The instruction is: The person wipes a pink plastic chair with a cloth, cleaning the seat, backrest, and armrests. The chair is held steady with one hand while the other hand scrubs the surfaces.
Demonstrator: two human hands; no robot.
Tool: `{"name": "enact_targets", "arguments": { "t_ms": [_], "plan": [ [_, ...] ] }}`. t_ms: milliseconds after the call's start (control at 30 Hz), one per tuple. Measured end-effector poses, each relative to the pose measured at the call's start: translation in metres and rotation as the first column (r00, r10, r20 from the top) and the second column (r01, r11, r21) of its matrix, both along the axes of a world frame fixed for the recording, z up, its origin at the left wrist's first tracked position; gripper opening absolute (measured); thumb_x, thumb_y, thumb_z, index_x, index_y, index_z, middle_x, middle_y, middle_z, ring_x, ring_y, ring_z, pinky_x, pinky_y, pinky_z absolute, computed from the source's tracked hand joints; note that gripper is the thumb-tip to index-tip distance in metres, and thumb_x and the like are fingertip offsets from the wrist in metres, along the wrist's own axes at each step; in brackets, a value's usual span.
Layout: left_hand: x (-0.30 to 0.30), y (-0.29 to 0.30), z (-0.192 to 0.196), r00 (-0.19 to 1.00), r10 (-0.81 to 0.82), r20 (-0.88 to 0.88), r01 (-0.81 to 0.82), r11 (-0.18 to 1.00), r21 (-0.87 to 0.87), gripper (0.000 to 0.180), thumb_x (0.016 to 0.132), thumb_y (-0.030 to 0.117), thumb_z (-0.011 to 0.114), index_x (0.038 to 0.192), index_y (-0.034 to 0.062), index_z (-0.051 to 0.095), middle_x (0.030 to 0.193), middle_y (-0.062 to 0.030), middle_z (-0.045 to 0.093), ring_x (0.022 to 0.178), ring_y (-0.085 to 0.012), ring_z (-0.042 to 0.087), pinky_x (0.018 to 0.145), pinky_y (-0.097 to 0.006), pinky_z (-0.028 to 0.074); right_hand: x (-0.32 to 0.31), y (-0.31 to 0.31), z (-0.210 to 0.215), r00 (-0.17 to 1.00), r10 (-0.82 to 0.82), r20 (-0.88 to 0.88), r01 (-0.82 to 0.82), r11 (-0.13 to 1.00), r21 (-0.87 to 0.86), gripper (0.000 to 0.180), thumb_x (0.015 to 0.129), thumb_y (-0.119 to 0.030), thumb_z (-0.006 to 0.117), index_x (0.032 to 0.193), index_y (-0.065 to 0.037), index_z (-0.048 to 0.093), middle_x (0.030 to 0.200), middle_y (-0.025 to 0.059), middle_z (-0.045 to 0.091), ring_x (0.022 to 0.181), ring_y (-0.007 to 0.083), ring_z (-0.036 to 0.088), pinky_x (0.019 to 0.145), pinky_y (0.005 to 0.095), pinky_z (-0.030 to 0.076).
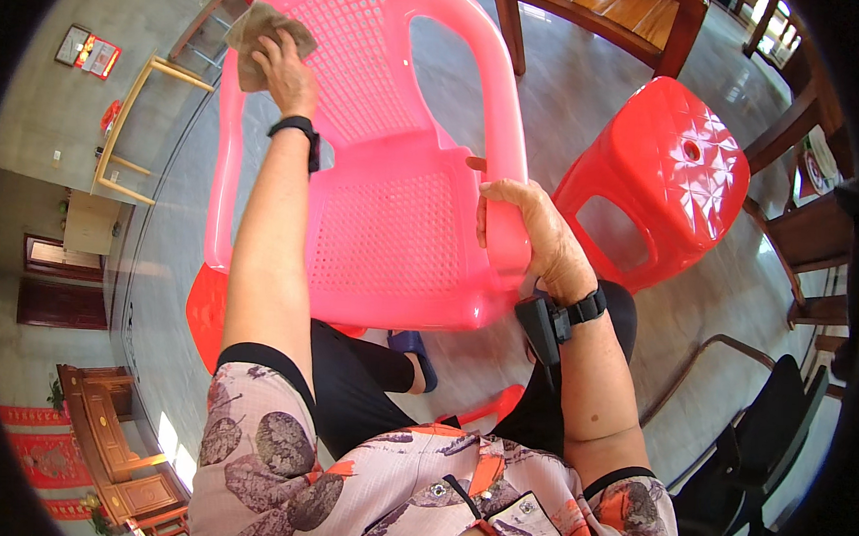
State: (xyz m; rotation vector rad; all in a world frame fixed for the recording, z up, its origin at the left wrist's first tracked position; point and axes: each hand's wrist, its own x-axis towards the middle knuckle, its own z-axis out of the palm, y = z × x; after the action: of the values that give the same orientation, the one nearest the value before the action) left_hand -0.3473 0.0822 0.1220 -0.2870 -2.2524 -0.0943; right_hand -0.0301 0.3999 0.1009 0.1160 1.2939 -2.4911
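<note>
Grey floor (572, 111) beneath a pink chair (388, 218)
Left hand (288, 72) clasps a brown cloth (254, 40) at its far left; right hand (539, 223) wraps the right armrest (501, 89).

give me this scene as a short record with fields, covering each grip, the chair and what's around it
centre: pink plastic armchair facing the person, perforated seat and backrest
left grip: fingers spread over a grey-brown cloth at the backrest's upper left edge
right grip: wrapped around the front end of the right armrest
right of armchair: glossy red plastic stool
footwear: blue slipper, partly visible below the seat
</note>
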Motion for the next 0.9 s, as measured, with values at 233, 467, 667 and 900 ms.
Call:
{"name": "enact_targets", "arguments": {
  "t_ms": [233, 467, 667, 900],
  "plan": [
    [0.044, 0.001, -0.095, 0.994, -0.017, 0.104, 0.027, 0.996, -0.089, 0.065, 0.087, -0.007, 0.051, 0.150, 0.0024, 0.042, 0.159, -0.0281, 0.030, 0.147, -0.0541, 0.024, 0.119, -0.052, 0.033, 0.003, -0.004, 0.015, 0.997, -0.010, 0.077, 0.008, 0.999, 0.033, 0.056, 0.094, -0.020, 0.055, 0.145, 0.002, 0.048, 0.077, 0.0035, 0.061, 0.065, 0.0117, 0.057, 0.064, 0.0271, 0.048],
    [0.097, 0.000, -0.197, 0.824, -0.023, 0.565, 0.061, 0.997, -0.048, 0.063, 0.088, -0.001, 0.052, 0.149, 0.0118, 0.048, 0.159, -0.0265, 0.032, 0.149, -0.0483, 0.023, 0.120, -0.050, 0.033, 0.002, -0.004, 0.011, 0.999, -0.020, 0.042, 0.020, 1.000, 0.011, 0.059, 0.093, -0.020, 0.057, 0.147, 0.002, 0.045, 0.076, 0.0042, 0.061, 0.064, 0.0125, 0.057, 0.061, 0.0278, 0.048],
    [0.094, -0.008, -0.176, 0.732, -0.241, 0.638, -0.108, 0.883, 0.457, 0.051, 0.087, -0.001, 0.049, 0.135, 0.0097, 0.064, 0.124, -0.0211, 0.066, 0.114, -0.0365, 0.064, 0.090, -0.043, 0.055, 0.001, -0.006, 0.016, 0.999, -0.035, 0.035, 0.034, 0.999, 0.034, 0.062, 0.093, -0.021, 0.058, 0.148, 0.003, 0.043, 0.072, 0.0046, 0.060, 0.062, 0.0136, 0.056, 0.062, 0.0277, 0.047],
    [0.070, -0.052, -0.002, 0.925, -0.357, 0.133, -0.140, 0.007, 0.990, 0.021, 0.097, 0.016, 0.050, 0.095, 0.0015, 0.065, 0.077, -0.0130, 0.067, 0.054, -0.0240, 0.064, 0.046, -0.033, 0.048, -0.001, -0.007, 0.009, 0.995, -0.064, 0.071, 0.065, 0.998, -0.007, 0.051, 0.091, -0.018, 0.061, 0.138, 0.001, 0.054, 0.081, 0.0071, 0.060, 0.065, 0.0174, 0.061, 0.057, 0.0334, 0.050]
  ]
}}
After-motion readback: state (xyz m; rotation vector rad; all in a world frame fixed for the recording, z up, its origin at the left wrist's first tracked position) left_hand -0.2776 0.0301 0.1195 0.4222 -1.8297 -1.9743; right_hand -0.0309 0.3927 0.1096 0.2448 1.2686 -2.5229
